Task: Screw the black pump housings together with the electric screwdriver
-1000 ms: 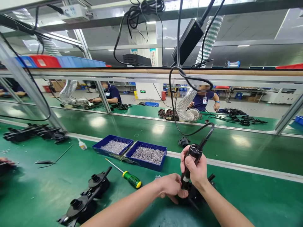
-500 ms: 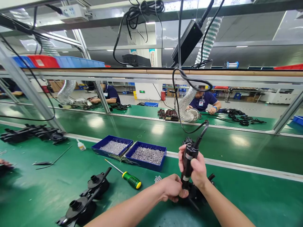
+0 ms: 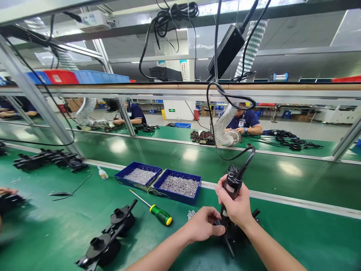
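Observation:
My right hand (image 3: pixel 237 205) is wrapped round a black corded electric screwdriver (image 3: pixel 234 183), held nearly upright with its top leaning slightly right. Its lower end points down at a black plastic part (image 3: pixel 232 235) on the green bench; the tip is hidden. Beside that lower end, my left hand (image 3: pixel 205 225) has its thumb and fingers closed on the black part's left side. Whether it pinches a small screw too, I cannot tell. A little pile of small metal pieces (image 3: pixel 191 214) lies just behind my left hand.
Two blue trays of small metal hardware (image 3: pixel 178 186) stand behind my hands. A green-handled screwdriver (image 3: pixel 160 215), more black parts (image 3: pixel 105 244) and a small white bottle (image 3: pixel 102 173) lie leftward. The driver's cable (image 3: pixel 248 160) hangs from above. Co-workers sit across the bench; another hand (image 3: pixel 8 191) shows far left.
My right hand has changed its grip, its thumb now across the driver's front, and the driver's top leans further right. My left fingers have loosened slightly. The view has shifted a little.

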`<act>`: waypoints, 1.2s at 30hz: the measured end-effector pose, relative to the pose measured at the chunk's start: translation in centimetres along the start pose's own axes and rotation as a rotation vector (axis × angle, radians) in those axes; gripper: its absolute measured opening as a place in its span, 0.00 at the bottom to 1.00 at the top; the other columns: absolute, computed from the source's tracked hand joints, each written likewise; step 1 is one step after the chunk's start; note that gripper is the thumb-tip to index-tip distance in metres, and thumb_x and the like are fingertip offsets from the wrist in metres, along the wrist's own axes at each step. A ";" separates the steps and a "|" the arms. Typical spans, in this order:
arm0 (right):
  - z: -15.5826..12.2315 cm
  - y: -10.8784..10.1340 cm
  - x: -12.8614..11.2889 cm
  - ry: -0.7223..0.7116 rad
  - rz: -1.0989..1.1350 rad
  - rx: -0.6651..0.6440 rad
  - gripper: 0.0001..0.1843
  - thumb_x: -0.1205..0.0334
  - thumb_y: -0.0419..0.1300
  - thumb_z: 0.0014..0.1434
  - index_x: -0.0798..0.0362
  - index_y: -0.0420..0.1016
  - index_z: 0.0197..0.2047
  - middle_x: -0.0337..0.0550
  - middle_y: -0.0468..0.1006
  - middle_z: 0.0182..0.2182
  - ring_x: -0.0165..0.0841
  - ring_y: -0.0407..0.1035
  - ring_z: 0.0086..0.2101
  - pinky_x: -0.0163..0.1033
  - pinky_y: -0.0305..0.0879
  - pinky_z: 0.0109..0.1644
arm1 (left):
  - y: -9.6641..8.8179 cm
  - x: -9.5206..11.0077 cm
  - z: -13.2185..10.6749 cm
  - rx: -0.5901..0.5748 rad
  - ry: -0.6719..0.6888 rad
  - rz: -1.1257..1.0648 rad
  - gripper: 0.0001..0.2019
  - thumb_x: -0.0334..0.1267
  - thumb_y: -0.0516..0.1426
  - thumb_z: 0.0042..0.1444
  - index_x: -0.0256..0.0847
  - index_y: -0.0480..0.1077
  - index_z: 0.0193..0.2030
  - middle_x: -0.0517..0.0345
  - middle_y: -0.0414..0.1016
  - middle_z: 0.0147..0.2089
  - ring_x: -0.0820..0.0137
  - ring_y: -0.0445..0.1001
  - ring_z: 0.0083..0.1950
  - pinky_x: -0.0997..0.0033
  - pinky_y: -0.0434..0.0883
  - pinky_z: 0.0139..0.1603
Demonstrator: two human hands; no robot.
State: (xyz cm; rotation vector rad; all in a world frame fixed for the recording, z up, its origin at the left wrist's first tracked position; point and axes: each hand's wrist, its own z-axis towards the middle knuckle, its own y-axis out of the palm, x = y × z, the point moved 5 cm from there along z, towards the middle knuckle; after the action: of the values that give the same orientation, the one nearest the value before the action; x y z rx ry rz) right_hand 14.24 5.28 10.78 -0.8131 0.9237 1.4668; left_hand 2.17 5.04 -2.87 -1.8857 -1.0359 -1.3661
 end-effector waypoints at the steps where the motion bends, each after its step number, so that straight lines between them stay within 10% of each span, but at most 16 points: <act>1: -0.1 0.0 -0.2 -0.002 -0.040 0.022 0.14 0.50 0.69 0.63 0.50 0.72 0.41 0.36 0.74 0.30 0.28 0.66 0.24 0.37 0.66 0.28 | -0.8 0.4 -0.5 0.007 0.059 -0.005 0.14 0.40 0.68 0.52 0.38 0.74 0.43 0.59 0.76 0.35 0.68 0.73 0.36 0.68 0.68 0.42; 7: -0.8 0.2 -0.8 0.046 -0.264 0.016 0.14 0.49 0.66 0.66 0.49 0.70 0.41 0.34 0.68 0.28 0.29 0.59 0.25 0.37 0.58 0.29 | -7.8 2.0 -4.4 0.498 0.211 0.708 0.13 0.31 0.53 0.67 0.39 0.80 0.38 0.51 0.81 0.41 0.63 0.76 0.44 0.64 0.66 0.48; 16: -0.9 -0.2 -0.3 0.036 -0.305 -0.012 0.15 0.47 0.66 0.66 0.48 0.70 0.44 0.35 0.69 0.30 0.29 0.56 0.25 0.39 0.55 0.29 | -6.1 0.8 -4.1 0.381 -0.008 1.129 0.16 0.32 0.51 0.70 0.38 0.80 0.37 0.44 0.75 0.46 0.54 0.71 0.53 0.55 0.66 0.57; 31: -0.6 -0.7 -2.0 -0.032 -0.472 0.031 0.14 0.48 0.66 0.66 0.49 0.71 0.39 0.36 0.70 0.27 0.31 0.62 0.26 0.39 0.58 0.29 | -2.2 -0.6 -1.8 0.444 0.146 0.900 0.13 0.26 0.49 0.67 0.36 0.74 0.38 0.44 0.72 0.49 0.59 0.71 0.52 0.60 0.68 0.56; 36: -0.7 -2.3 -4.3 -0.154 -0.345 0.194 0.12 0.53 0.70 0.64 0.50 0.75 0.42 0.37 0.74 0.26 0.31 0.67 0.23 0.39 0.66 0.27 | -1.6 -1.6 -2.5 0.280 0.047 0.431 0.05 0.32 0.58 0.61 0.40 0.71 0.33 0.59 0.72 0.34 0.69 0.71 0.34 0.68 0.66 0.39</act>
State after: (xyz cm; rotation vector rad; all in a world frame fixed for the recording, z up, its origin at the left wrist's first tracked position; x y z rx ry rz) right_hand 16.89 2.76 14.11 -0.6680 0.7535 1.1044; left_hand -0.70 3.50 -3.62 -1.7293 -0.6994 -0.9583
